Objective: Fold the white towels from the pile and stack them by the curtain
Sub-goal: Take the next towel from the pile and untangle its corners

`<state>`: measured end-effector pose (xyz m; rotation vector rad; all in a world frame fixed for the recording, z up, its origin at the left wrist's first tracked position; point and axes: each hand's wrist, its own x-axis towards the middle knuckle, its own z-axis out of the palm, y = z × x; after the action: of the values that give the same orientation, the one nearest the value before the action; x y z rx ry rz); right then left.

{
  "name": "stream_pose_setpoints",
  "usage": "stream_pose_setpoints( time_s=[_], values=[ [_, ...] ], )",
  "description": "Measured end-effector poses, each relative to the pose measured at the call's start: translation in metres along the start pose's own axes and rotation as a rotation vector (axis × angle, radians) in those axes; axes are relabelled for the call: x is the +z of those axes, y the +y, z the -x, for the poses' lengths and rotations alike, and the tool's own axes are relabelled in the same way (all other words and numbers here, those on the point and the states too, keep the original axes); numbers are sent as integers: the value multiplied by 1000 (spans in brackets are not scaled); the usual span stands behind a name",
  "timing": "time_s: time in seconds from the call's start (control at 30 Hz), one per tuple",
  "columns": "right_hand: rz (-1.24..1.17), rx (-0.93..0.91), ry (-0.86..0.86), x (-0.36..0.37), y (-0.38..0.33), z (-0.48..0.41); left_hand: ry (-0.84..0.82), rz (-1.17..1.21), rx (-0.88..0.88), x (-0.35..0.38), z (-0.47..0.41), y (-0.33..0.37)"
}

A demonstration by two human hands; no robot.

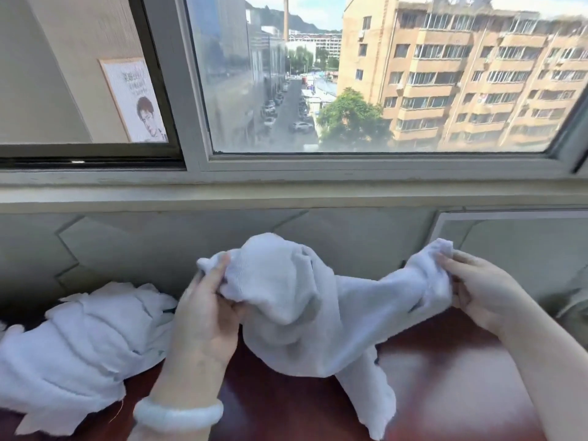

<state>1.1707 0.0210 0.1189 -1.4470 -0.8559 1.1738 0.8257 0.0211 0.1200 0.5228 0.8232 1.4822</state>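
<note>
A crumpled white towel (305, 316) hangs in the air above the dark red table (445, 386), stretched between both hands. My left hand (203, 313) grips one bunched end, thumb on top of the cloth. My right hand (483, 294) pinches the other end, which sticks up past the fingers. The towel's middle sags and one tail trails down onto the table. A pile of rumpled white towels (76, 345) lies on the table at the left, beside my left wrist. No curtain shows clearly in this view.
The table stands against a grey panelled wall (159, 243) under a wide window sill (286, 195). A white bangle (178, 412) circles my left wrist. A blurred grey object (572, 303) sits at the right edge.
</note>
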Motion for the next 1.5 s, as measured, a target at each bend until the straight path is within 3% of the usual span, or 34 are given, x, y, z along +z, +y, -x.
stream_pose_setpoints(
  time_s=[0.07, 0.17, 0.27, 0.4, 0.5, 0.6, 0.7, 0.87, 1.1, 1.23, 1.37, 1.5],
  values=[
    [60, -45, -11, -19, -21, -6, -1, -52, 145, 20, 5, 15],
    [210, 11, 6, -37, -15, -23, -12, -132, 191, 34, 2, 16],
    [183, 188, 55, -34, 29, -33, -66, -229, -41, 22, -17, -14],
    [-203, 477, 50, -7, 86, -20, 38, -488, -324, -13, -18, -86],
    [-526, 518, -22, 16, 101, -4, 20, -570, -594, -29, 11, -139],
    [-673, 428, -85, 39, 97, 9, -57, -350, -864, -24, 34, -172],
    [-754, 364, -84, 61, 79, 19, -88, 40, -985, -9, 39, -187],
    [-794, 310, -131, 73, 23, 37, 49, 540, -858, 12, 28, -187],
    [-702, 81, -145, 29, -39, 39, 112, 728, -411, -23, -9, -130],
    [-648, 177, -97, 19, -3, 24, 119, 536, -358, -49, -25, -100],
    [-587, 387, 76, 22, 68, 10, 415, 223, -379, -64, -20, -99],
    [-570, 351, 160, 17, 88, 1, 433, 83, -278, -71, -22, -71]
  ],
)
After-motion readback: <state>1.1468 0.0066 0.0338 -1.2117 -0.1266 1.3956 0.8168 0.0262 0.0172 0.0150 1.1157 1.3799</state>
